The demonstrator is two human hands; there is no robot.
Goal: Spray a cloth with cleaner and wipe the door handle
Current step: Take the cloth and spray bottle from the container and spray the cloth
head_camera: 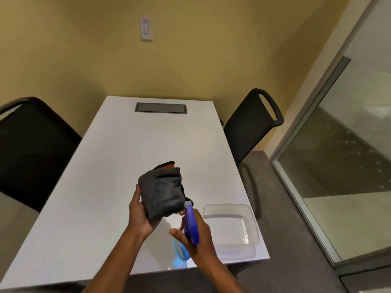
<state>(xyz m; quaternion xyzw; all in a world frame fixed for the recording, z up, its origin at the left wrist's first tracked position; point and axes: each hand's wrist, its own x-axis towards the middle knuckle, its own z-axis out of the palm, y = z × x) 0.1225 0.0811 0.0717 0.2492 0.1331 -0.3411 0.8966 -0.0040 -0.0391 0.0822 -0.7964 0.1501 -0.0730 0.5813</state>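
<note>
Left hand (140, 216) cups folded cloth (161, 193), face tilted toward nozzle. Right hand (195, 233) fingers curled round spray bottle (191, 226), just beside cloth, for close spraying.

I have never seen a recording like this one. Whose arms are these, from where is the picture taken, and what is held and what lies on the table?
There is no machine here. A person wears one wide-angle camera on the head, and it looks forward and down, so the two bare arms at the bottom are that person's own.

The left hand holds a folded grey cloth above the white rectangular table. The right hand grips a spray bottle with a blue trigger head, with its nozzle close to the cloth. The bottle's pale blue body shows below the hand.

On the table, to the right, lies a clear plastic container. A grey cable hatch is set into the far end. Two black chairs stand at the sides. No door handle is visible.
</note>
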